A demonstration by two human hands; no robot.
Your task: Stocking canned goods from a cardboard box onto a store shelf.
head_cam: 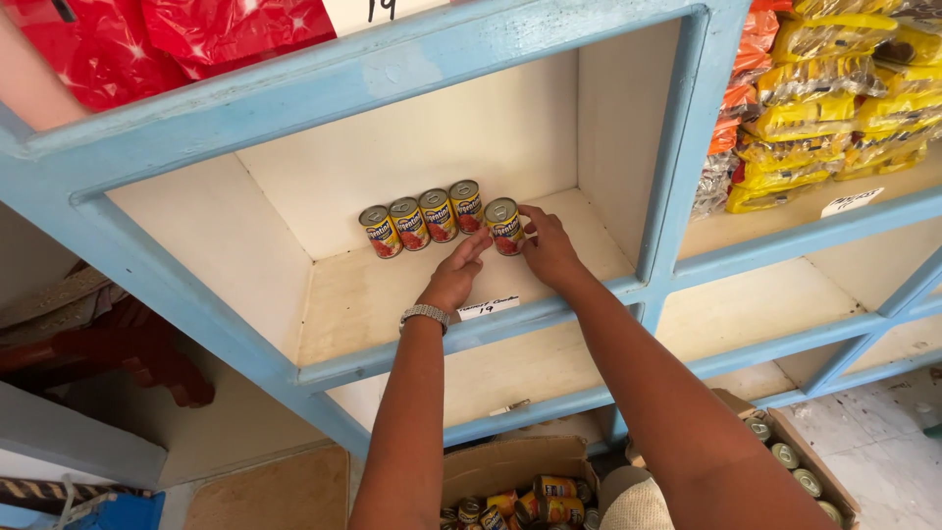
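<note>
Several small red-and-yellow labelled tin cans (422, 221) stand in a row at the back of a cream shelf compartment (363, 294) framed in light blue. One more can (505, 227) stands just in front of the row's right end. My right hand (549, 250) grips this can from the right. My left hand (457, 276), with a metal watch on the wrist, touches the can's left side with its fingertips.
A cardboard box (510, 466) with more such cans sits on the floor below, beside a second box of cans (795, 461). Yellow and orange packets (834, 98) fill the right shelf. Red bags (167, 39) lie on top. A paper tag (488, 307) marks the shelf edge.
</note>
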